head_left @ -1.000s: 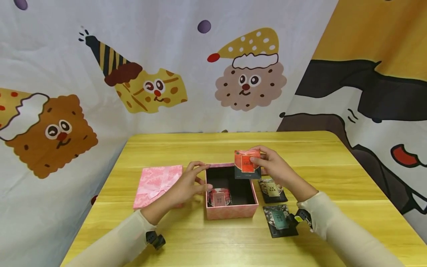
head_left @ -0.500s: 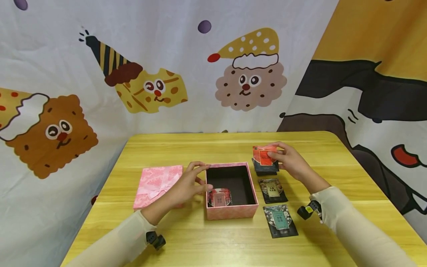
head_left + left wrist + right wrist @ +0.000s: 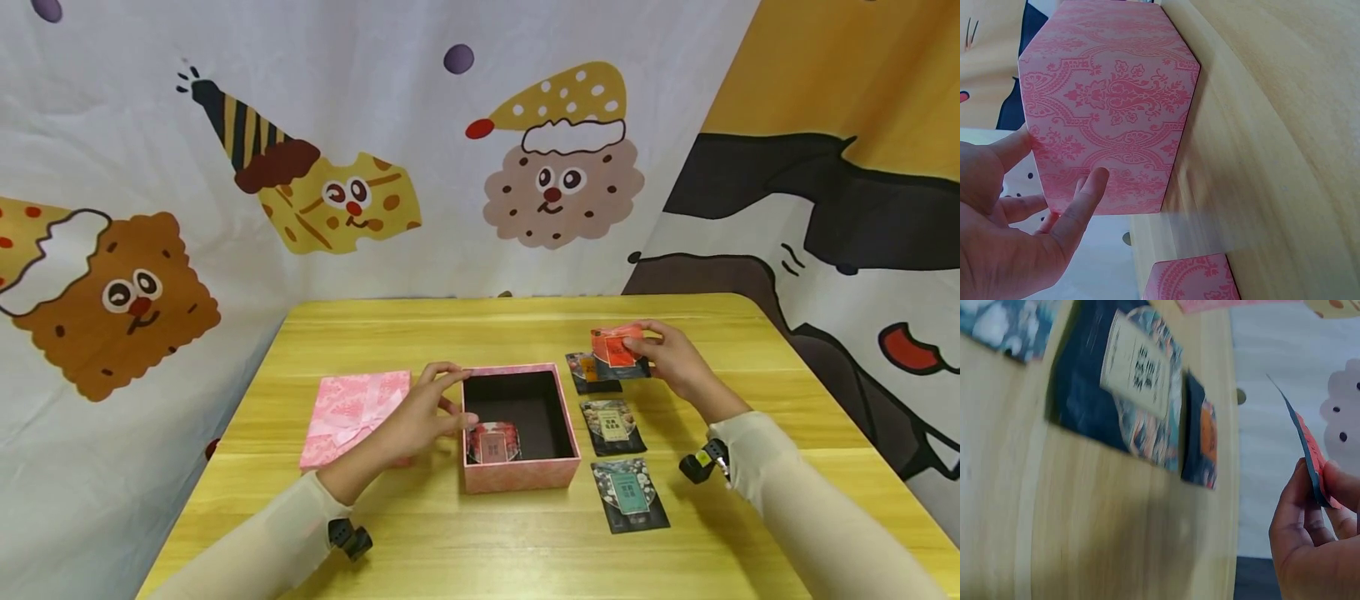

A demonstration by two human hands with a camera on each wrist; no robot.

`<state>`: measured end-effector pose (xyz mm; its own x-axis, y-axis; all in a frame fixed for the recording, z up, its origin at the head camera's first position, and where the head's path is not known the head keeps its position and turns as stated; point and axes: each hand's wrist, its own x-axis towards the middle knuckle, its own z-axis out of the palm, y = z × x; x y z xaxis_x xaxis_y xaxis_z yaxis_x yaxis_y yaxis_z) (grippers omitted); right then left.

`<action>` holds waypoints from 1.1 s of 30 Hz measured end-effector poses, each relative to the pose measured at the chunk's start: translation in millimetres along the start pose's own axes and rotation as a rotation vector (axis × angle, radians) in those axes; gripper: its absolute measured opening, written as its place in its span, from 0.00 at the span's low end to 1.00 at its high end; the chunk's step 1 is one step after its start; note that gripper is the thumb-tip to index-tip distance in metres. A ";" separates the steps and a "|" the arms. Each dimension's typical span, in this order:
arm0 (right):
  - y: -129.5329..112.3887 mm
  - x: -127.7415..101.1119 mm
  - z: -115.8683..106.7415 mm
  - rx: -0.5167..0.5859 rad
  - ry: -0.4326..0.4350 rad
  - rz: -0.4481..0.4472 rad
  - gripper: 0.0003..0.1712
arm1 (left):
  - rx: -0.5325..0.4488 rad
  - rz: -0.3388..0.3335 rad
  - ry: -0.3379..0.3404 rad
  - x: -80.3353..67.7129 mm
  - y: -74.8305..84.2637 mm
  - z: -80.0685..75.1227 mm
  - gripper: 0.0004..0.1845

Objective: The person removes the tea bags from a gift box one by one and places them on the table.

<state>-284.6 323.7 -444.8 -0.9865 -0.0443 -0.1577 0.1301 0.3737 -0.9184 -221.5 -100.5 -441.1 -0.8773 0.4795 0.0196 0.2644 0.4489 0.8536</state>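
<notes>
My right hand [image 3: 671,357] pinches a flat red-and-black sachet [image 3: 617,347] between thumb and fingers, raised above the table at the back right. In the right wrist view this sachet [image 3: 1311,453] shows nearly edge-on. Left of the pink box [image 3: 517,477], which stands without its lid, my left hand [image 3: 420,418] touches the rim with fingertips and thumb. The left wrist view shows the thumb extended across the box's patterned side [image 3: 1110,100]. One red floral sachet [image 3: 493,443] leans inside the box, by its front wall.
The pink lid [image 3: 352,408] with a bow lies left of the box. To the right lie three sachets in a column: an orange-labelled one [image 3: 585,379], partly overlapped by the held one, a cream-labelled one [image 3: 612,427] and a green-labelled one [image 3: 630,496]. A printed curtain [image 3: 450,192] hangs behind the table.
My right hand has carried the red sachet rightward from above the box, past the orange-labelled sachet, which now shows more fully. My left hand stays at the box rim.
</notes>
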 end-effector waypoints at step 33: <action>47.1 27.9 -25.7 -0.530 0.220 0.043 0.27 | -0.022 -0.020 -0.010 0.8 0.8 -0.8 0.38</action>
<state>-308.6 363.9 -483.1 -0.9863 0.1539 -0.0590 0.1585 0.7870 -0.5963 -222.3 -100.3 -440.0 -0.8783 0.4782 -0.0029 0.2375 0.4416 0.8652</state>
